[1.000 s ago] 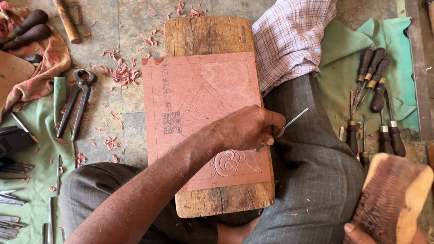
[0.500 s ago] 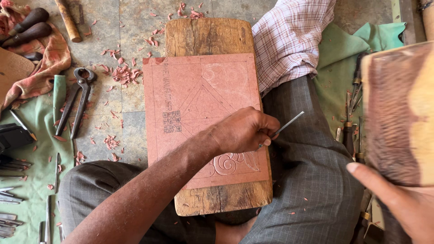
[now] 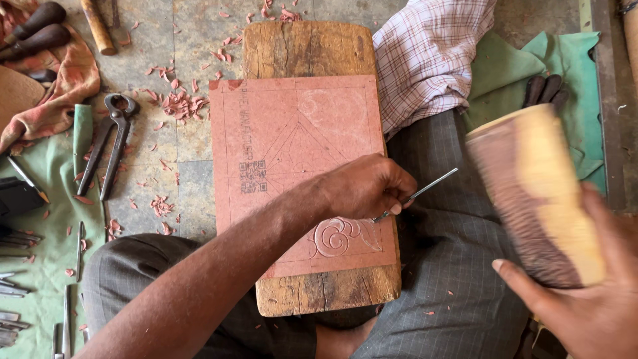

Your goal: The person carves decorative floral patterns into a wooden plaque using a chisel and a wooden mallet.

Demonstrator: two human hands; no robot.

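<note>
One pair of pincers, one red carving slab on one wooden board, one chisel, one wooden mallet.
Left hand has its fingers pinched around the chisel, tip on the slab's carved swirl; right hand grips the blurred mallet.

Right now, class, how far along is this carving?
Done: one swirl motif cut near the reddish slab's lower edge. In hand: left hand sets a thin chisel beside it; right hand holds a wooden mallet. Left: the drawn triangle lines above remain uncarved.
</note>
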